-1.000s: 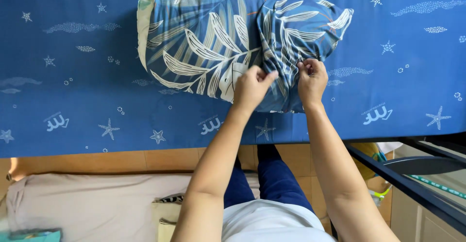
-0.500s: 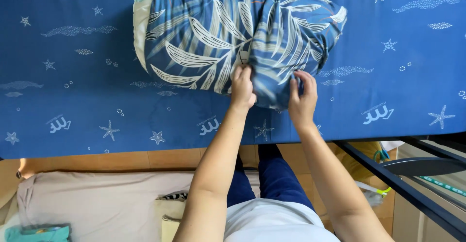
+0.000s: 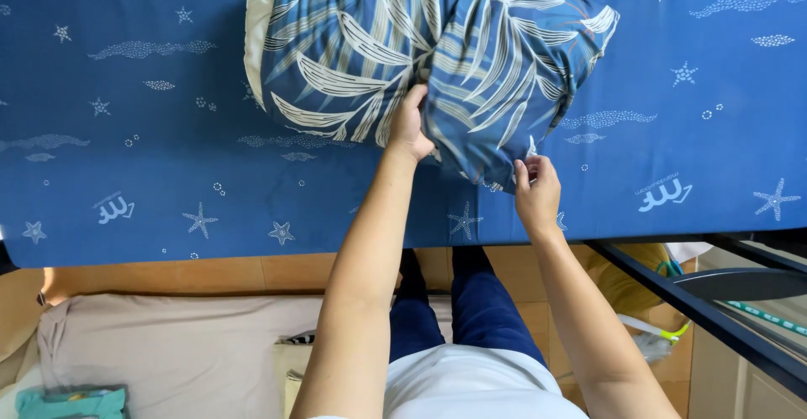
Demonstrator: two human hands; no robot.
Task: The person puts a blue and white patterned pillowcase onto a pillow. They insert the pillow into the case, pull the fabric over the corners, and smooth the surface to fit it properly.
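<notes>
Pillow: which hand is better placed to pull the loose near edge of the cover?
Right, probably. The right hand pinches the cover's near edge at the pillow's lower right corner. The left hand presses into the fold at the pillow's middle, away from that edge.

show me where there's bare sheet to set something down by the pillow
Bare blue sheet lies left of the leaf-print pillow, and more to its right toward the edge. It is crowded at the pillow's near side, where the left hand and right hand grip.
</notes>
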